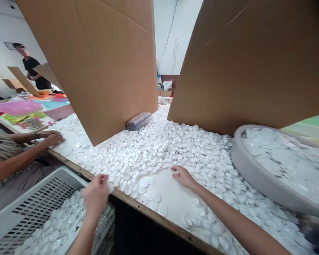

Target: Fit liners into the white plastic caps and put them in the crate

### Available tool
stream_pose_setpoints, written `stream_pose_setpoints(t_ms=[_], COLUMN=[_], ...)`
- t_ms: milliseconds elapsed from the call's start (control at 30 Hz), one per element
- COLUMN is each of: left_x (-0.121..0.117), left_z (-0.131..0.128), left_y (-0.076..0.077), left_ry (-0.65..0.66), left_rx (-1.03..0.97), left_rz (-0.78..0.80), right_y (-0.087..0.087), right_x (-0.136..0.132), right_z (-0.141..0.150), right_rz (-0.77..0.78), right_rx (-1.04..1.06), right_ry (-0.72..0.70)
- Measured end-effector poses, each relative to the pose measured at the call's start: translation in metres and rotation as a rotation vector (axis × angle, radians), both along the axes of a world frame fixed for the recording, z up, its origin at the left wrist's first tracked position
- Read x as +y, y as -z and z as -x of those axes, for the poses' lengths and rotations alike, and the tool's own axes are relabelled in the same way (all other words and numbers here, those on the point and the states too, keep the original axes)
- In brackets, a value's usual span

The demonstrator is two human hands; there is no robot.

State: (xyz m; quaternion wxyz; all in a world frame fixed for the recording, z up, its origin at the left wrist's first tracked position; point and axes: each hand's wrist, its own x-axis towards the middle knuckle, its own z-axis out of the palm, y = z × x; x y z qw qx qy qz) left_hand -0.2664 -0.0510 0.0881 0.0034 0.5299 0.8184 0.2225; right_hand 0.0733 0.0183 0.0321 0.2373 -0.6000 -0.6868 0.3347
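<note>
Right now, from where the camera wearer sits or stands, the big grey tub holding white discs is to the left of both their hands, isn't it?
Not quite: the head view shows the big grey tub to the right of both the left hand and the right hand. It does hold white discs.

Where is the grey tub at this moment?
In the head view, the tub is at the right, beyond the right hand, beside the white pieces and in front of the right cardboard.
</note>
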Motion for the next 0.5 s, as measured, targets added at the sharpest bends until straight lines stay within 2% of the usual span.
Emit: stream_pose_setpoints(t_ms=[67,100,133,167,233,267,333,400,433,467,500], left_x=[-0.017,-0.024,-0.029,-0.031,-0.024,-0.017,0.002,0.020,0.027,0.032,0.037], left_z=[0.055,0.073,0.083,0.084,0.066,0.048,0.002,-0.048,-0.072,-0.092,-0.109], left_y=[-0.011,-0.014,-0.014,-0.012,-0.001,0.006,0.022,0.039,0.048,0.056,0.064], left_ry=[-0.300,-0.387,-0.424,-0.402,-0.240,-0.108,0.172,0.503,0.637,0.693,0.696], left_rx=[0.152,0.180,0.180,0.165,0.102,0.075,-0.060,-0.161,-0.144,-0.084,0.004], left_rz=[-0.059,-0.074,-0.083,-0.084,-0.083,-0.075,-0.071,0.039,0.122,0.186,0.234], right_y=[0.014,0.022,0.030,0.037,0.047,0.049,0.053,0.060,0.066,0.075,0.086], right_x=[0.002,0.004,0.005,0.007,0.010,0.012,0.012,0.009,0.007,0.005,0.003], right_z=[-0.005,-0.006,-0.005,-0.004,0.003,0.007,0.014,0.016,0.015,0.013,0.009], right_rz=[-0.149,-0.184,-0.215,-0.244,-0.284,-0.294,-0.320,-0.359,-0.371,-0.379,-0.381], right_rx=[-0.123,-0.166,-0.199,-0.223,-0.250,-0.261,-0.269,-0.245,-0.221,-0.189,-0.153], right_ry=[0.018,0.015,0.022,0.032,0.035,0.038,0.043,0.036,0.022,0.002,-0.015])
